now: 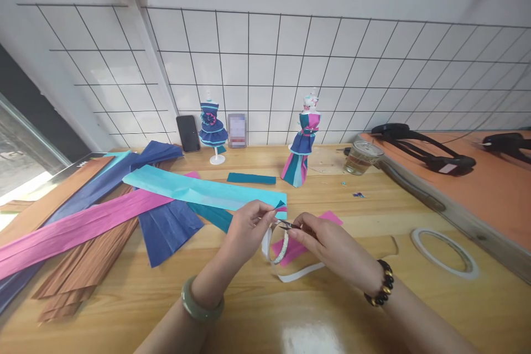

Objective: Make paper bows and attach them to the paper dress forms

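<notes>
My left hand [244, 229] pinches a small pleated fan of pink and teal crepe paper [281, 208] above the wooden table [249, 310]. My right hand [327, 243] grips small scissors [285, 225], their tips pointing left just under the fan. Below both hands hangs a roll of white tape [279, 246], with a loose white strip [301, 272] trailing onto the table. A pink paper piece [327, 218] lies beneath my right hand.
Long crepe strips in pink [74, 229], cyan [199, 188], navy [170, 227] and brown [83, 265] cover the left. Two dressed mini mannequins [212, 127] [305, 141], a phone [188, 133], a glass [362, 157] and a tape ring [443, 244] stand around. An orange surface [489, 188] rises at right.
</notes>
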Demonstrator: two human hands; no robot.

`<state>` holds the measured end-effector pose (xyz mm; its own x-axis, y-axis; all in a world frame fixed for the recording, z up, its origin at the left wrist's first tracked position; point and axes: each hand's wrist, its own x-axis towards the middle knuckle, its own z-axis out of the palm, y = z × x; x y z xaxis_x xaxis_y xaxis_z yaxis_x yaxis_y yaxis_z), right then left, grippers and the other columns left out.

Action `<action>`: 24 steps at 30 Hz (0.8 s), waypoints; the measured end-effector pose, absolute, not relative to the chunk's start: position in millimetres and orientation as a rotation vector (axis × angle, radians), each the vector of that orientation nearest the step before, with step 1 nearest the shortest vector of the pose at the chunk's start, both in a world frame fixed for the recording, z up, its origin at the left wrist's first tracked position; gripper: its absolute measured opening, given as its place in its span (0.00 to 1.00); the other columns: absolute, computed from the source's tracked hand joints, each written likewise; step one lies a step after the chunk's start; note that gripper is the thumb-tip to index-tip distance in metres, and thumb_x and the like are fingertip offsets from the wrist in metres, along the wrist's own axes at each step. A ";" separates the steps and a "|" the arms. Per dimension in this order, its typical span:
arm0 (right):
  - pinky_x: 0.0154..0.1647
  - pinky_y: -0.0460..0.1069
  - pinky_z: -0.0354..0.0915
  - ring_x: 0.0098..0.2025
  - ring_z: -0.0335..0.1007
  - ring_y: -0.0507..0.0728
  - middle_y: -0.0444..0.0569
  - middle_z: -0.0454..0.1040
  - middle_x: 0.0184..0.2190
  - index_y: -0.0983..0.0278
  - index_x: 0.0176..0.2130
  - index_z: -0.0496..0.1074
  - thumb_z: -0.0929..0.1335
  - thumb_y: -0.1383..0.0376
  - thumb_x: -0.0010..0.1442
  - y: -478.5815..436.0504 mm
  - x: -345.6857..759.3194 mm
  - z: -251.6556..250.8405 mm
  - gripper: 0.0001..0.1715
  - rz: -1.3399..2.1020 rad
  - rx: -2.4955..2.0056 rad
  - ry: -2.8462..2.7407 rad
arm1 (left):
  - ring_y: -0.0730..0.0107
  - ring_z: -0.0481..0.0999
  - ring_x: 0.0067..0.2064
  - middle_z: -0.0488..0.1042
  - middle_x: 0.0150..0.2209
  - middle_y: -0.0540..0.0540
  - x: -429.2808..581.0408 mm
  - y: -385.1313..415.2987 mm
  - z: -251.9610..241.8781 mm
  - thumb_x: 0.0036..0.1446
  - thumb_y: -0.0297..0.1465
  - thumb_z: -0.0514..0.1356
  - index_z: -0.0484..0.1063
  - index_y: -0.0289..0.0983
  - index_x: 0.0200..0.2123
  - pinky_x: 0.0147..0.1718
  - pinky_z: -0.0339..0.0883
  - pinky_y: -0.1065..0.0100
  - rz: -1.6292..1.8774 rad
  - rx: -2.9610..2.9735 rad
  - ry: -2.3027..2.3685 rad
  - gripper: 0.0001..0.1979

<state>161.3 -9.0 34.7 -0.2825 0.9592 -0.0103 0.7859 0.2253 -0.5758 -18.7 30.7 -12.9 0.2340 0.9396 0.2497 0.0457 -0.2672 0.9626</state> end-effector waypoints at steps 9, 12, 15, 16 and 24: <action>0.22 0.47 0.50 0.25 0.71 0.56 0.46 0.75 0.23 0.61 0.30 0.67 0.56 0.54 0.63 -13.5 150.1 40.4 0.19 0.320 -1.769 -2.290 | 0.66 0.75 0.32 0.75 0.29 0.46 -16.4 30.0 -11.2 0.52 0.35 0.59 0.71 0.36 0.29 0.32 0.68 0.68 1.195 1.548 0.924 0.07; 0.21 0.47 0.49 0.25 0.71 0.57 0.47 0.75 0.23 0.61 0.29 0.66 0.57 0.54 0.62 -14.7 146.9 41.4 0.19 0.271 -1.806 -2.305 | 0.66 0.74 0.33 0.75 0.30 0.46 -16.2 27.9 -9.2 0.52 0.34 0.59 0.71 0.37 0.28 0.31 0.67 0.69 1.188 1.576 0.938 0.07; 0.21 0.47 0.48 0.25 0.71 0.57 0.47 0.75 0.23 0.62 0.28 0.65 0.57 0.55 0.63 -15.9 143.3 42.8 0.19 0.256 -1.819 -2.324 | 0.67 0.74 0.33 0.75 0.30 0.46 -16.3 26.1 -7.0 0.53 0.34 0.58 0.72 0.37 0.29 0.31 0.67 0.69 1.169 1.594 0.945 0.07; 0.20 0.47 0.48 0.24 0.71 0.57 0.48 0.75 0.22 0.62 0.28 0.65 0.57 0.55 0.63 -16.2 142.3 43.1 0.19 0.250 -1.823 -2.329 | 0.66 0.75 0.33 0.75 0.30 0.46 -16.3 25.8 -6.6 0.53 0.34 0.58 0.72 0.37 0.29 0.32 0.67 0.69 1.163 1.587 0.938 0.07; 0.19 0.48 0.46 0.24 0.71 0.58 0.48 0.74 0.22 0.62 0.28 0.66 0.56 0.54 0.62 -14.6 140.7 46.3 0.19 0.116 -1.784 -2.459 | 0.64 0.77 0.34 0.76 0.28 0.46 -15.2 25.1 -5.9 0.52 0.35 0.59 0.70 0.36 0.29 0.34 0.70 0.66 1.132 1.497 0.847 0.07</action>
